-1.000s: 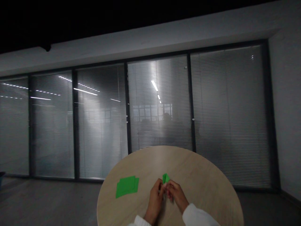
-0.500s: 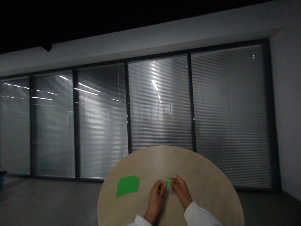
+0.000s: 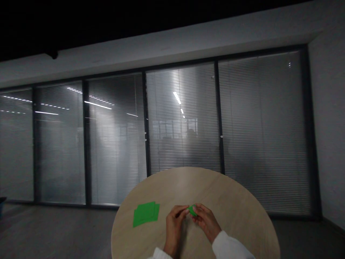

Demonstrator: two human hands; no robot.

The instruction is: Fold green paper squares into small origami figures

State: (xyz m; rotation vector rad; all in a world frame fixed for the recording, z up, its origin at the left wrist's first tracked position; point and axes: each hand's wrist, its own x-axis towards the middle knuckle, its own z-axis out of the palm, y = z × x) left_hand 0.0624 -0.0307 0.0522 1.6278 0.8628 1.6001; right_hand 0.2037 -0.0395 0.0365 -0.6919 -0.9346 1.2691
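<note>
A small folded piece of green paper (image 3: 192,210) is held up between my two hands, over the middle of the round table. My right hand (image 3: 205,219) pinches it from the right, thumb and fingers closed on it. From the other side, my left hand (image 3: 175,220) has its thumb and forefinger pressed together at the paper's left end. Fingers cover part of the paper, so its full shape is hidden. Left of my hands, several flat sheets of green paper (image 3: 146,213) lie in an overlapping stack.
The round wooden table (image 3: 185,180) has its curved far edge close to a glass partition (image 3: 183,144) with blinds. Grey floor (image 3: 67,230) shows on the left. A dark bin-like object (image 3: 2,207) is cut off at the left edge.
My left hand has shifted slightly left and its fingers have straightened toward the paper. The green paper has turned a little in my right hand. The stack stays put.
</note>
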